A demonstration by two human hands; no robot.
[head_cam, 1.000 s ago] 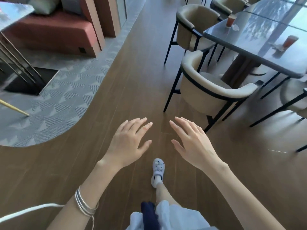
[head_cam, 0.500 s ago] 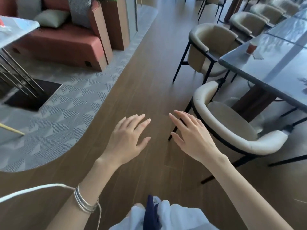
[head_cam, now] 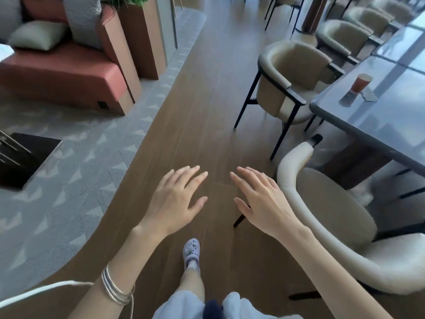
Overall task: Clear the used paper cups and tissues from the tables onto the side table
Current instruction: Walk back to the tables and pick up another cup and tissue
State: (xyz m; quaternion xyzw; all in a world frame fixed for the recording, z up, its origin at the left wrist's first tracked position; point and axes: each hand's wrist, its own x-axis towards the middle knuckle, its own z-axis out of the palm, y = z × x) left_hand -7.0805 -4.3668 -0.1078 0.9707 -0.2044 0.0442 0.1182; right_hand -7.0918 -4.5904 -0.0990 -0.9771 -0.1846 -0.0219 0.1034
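Note:
A reddish-brown paper cup stands upright on the glossy dark table at the right. A crumpled tissue lies just to its right on the tabletop. My left hand and my right hand hover palm down over the wooden floor in front of me, fingers spread, both holding nothing. The cup is far ahead and to the right of my right hand, beyond a chair.
Two beige armchairs stand along the table's near side, with more chairs further back. A red sofa with cushions and a wooden planter sit at left on grey carpet. A wooden floor aisle runs ahead.
I have walked forward along the aisle. The nearest chair now sits at my right side and the cup on the table is closer. Both hands stay spread and hold nothing.

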